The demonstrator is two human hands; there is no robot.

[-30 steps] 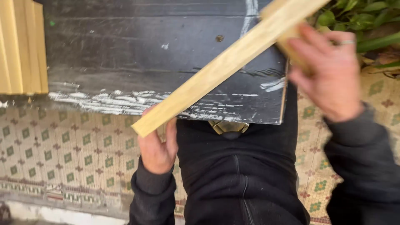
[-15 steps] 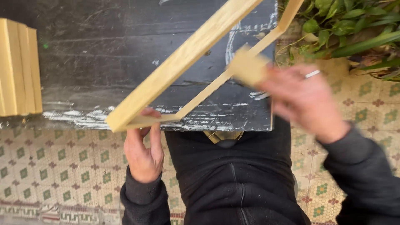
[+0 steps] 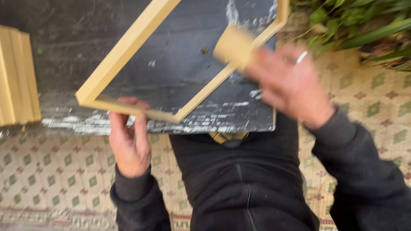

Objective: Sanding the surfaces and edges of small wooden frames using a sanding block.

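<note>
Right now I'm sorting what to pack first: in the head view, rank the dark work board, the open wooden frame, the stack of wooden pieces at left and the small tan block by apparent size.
1. Dark work board
2. Open wooden frame
3. Stack of wooden pieces, cut off by the picture's edge, so unsure
4. Small tan block, blurred, at the right hand

dark paint-smeared board (image 3: 85, 64) across upper frame; stacked pale wooden pieces (image 3: 17, 77) at left edge; green plants (image 3: 359, 21) upper right; patterned tile floor (image 3: 55, 171) below.

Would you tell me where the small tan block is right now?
In the head view, the small tan block is at upper centre-right, in the right hand, against the wooden frame over the dark board.
</note>
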